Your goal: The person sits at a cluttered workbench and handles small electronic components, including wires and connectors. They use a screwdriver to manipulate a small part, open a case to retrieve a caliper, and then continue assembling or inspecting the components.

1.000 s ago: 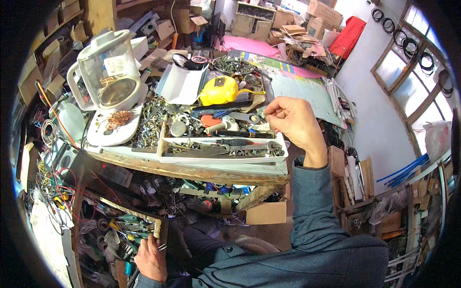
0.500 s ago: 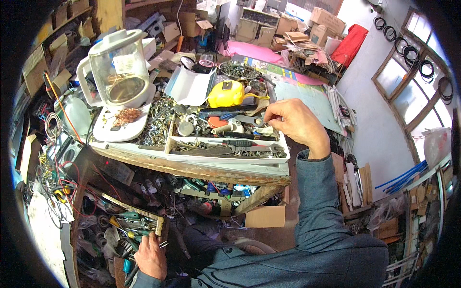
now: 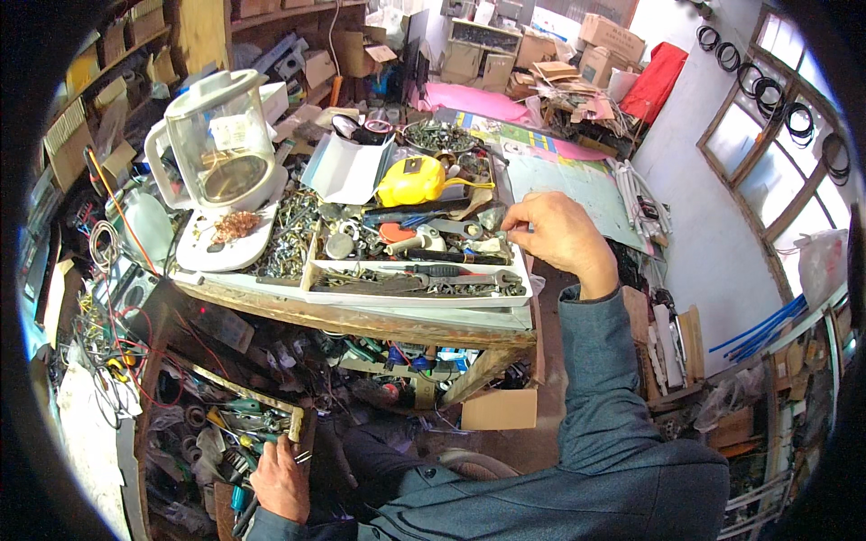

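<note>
My right hand [image 3: 566, 236] hovers at the right end of a white divided tray [image 3: 415, 296], its thumb and fingers pinched together; whatever lies between them is too small to make out. Inside that tray are a yellow tape measure [image 3: 411, 181], a red-and-black screwdriver [image 3: 444, 270], wrenches [image 3: 498, 279] and a round grey cap [image 3: 339, 245]. Low on the left, my left hand [image 3: 281, 485] is closed at the edge of an open drawer [image 3: 294, 424] full of tools. Beside its fingers stick out the thin silver prongs of a tool [image 3: 304, 457], mostly hidden by the hand.
A clear jug [image 3: 221, 144] stands at the table's left, behind a white plate [image 3: 203, 252] bearing copper wire [image 3: 238, 225]. Loose screws [image 3: 287, 239] lie between plate and tray. Below the wooden table edge [image 3: 361, 321] is a cardboard box [image 3: 499, 409]. Coiled cables hang by the window.
The tray and tape measure appear slightly farther left. My right hand stays pinched by the tray's right end, slightly lower in view. My left hand has barely moved.
</note>
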Available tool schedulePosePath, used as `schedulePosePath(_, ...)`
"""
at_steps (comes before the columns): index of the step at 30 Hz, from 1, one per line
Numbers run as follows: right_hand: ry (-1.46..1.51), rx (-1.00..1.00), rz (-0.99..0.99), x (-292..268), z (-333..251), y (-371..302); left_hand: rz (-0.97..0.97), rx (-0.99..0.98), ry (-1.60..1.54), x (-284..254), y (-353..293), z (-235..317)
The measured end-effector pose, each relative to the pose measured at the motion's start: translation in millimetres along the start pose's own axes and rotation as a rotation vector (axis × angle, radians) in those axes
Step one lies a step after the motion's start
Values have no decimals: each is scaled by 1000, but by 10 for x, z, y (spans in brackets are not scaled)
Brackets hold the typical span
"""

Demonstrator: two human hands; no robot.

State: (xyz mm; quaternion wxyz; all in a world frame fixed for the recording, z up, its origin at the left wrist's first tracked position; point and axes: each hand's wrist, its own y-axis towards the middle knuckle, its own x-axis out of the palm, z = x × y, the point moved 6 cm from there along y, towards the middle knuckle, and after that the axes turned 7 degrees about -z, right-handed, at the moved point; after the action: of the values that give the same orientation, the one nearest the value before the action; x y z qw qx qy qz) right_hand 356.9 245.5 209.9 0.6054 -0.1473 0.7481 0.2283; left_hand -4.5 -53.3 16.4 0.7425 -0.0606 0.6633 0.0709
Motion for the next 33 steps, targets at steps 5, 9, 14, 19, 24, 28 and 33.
schedulePosePath(5, -53, 42, 5, 53, -98, -17, 21, 17, 22, 0, 1, 6)
schedulePosePath(9, -67, 42, 29, 107, -102, 14, 40, 20, 23, -16, -8, 15)
schedulePosePath(14, -61, -20, 35, 124, -83, -1, 49, 24, 19, -23, -16, 19)
schedulePosePath(19, -44, -54, 59, 32, -123, -49, 31, 25, 19, -15, -6, 12)
schedulePosePath(24, 133, 56, -27, -86, -161, -74, 25, 21, 13, 18, -19, -14)
schedulePosePath(28, 229, 36, -62, -46, -52, -74, 18, 29, 13, 0, -6, -1)
schedulePosePath(33, 257, -20, -139, -112, -305, -99, -4, 23, 0, 5, -15, -16)
